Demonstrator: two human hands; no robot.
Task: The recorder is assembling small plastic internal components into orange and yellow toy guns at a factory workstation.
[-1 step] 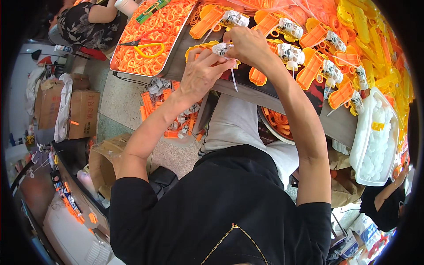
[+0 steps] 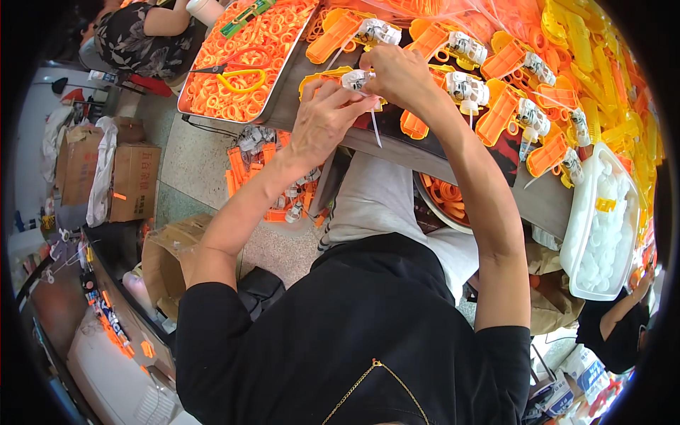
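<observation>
On the table's near edge, both hands meet over a yellow toy shell (image 2: pixel 309 91) with a white patterned mechanism (image 2: pixel 352 80) set in it. My left hand (image 2: pixel 319 122) grips the shell's near side, its fingers curled and the thumb pressing beside the mechanism. From above, my right hand (image 2: pixel 398 72) pinches at the mechanism's right end, where its fingertips partly hide what they hold. A thin white strip (image 2: pixel 376 129) hangs down below the fingers. Several similar shells with orange parts and white mechanisms, such as one unit (image 2: pixel 467 88), lie in rows to the right.
A metal-rimmed tray (image 2: pixel 263 112) of orange rings stands at left, with yellow-and-orange-handled scissors (image 2: pixel 241 74) on top. Yellow parts (image 2: pixel 602 71) heap at far right, near a white bin (image 2: pixel 575 273) of translucent pieces. Orange parts (image 2: pixel 234 170) sit below the table. Other people work nearby.
</observation>
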